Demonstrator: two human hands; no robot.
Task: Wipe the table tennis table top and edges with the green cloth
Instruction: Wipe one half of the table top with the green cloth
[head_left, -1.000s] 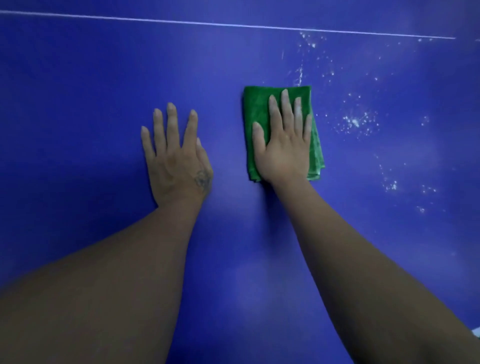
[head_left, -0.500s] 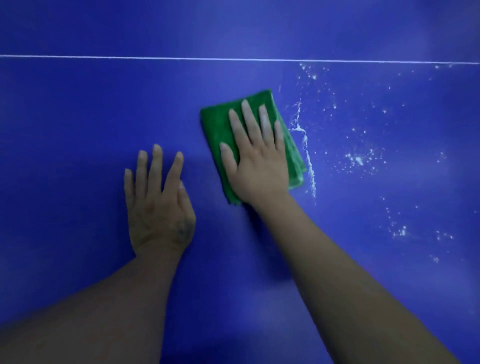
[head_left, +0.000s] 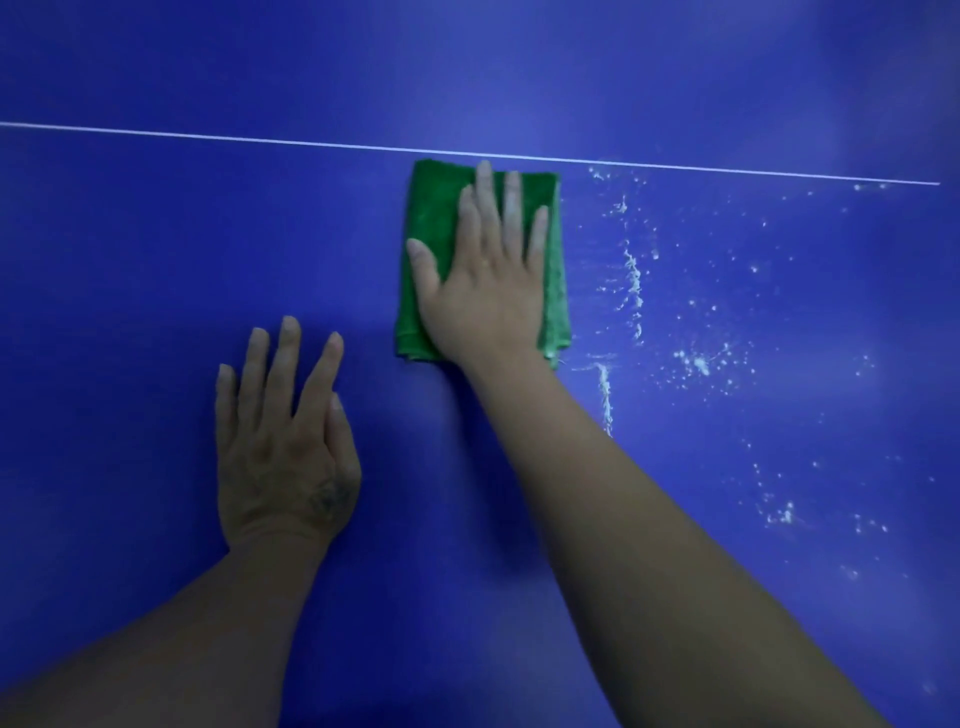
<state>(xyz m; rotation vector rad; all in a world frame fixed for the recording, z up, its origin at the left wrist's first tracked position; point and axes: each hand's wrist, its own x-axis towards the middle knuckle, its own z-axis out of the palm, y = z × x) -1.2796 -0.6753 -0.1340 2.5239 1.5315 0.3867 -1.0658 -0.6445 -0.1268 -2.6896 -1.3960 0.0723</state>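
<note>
**Green cloth pushed up to the line**

Green cloth (head_left: 431, 218) has straightened and slid to upper centre, just under the white line (head_left: 208, 136). The right hand (head_left: 483, 296) presses it with the grip apart, and the left hand (head_left: 283, 447) lies flat on the worktop (head_left: 130, 312). White specks (head_left: 698, 364) at right still need wiping.

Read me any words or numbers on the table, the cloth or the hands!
None can be read.
The table has only a plain white line.
The green cloth shows no label.
A dark mark on the left hand is too blurred to read.
</note>
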